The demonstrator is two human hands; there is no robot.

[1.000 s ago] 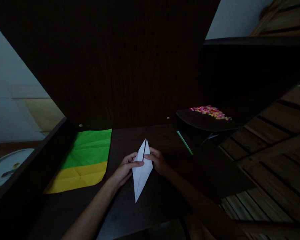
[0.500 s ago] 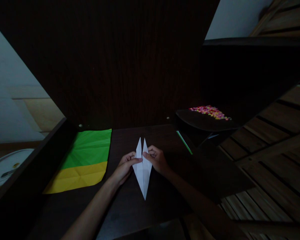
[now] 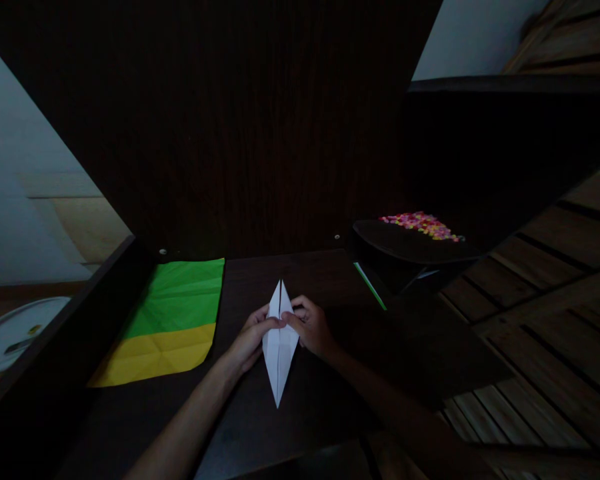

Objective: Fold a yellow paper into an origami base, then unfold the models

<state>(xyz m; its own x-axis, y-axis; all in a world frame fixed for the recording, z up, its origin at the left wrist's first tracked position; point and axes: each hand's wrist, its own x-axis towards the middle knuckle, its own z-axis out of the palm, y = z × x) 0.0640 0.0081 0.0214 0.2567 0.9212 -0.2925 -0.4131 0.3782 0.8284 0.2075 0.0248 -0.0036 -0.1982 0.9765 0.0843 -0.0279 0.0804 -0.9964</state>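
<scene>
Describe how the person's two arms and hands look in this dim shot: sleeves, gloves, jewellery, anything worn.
Both forearms are bare up to the bottom edge of the picture; no sleeve shows. The left hand and the right hand wear no gloves. No ring, watch or bracelet can be made out, though the light is too low to rule out something small. The fingers are slim and uncovered.

White folded paper (image 3: 280,343): long narrow kite/diamond shape w/ centre crease, far tip split into two points, near tip sharp. Lies roughly flat mid-desk, pointing near–far, just right of green/yellow sheet, pinched at its middle.
</scene>
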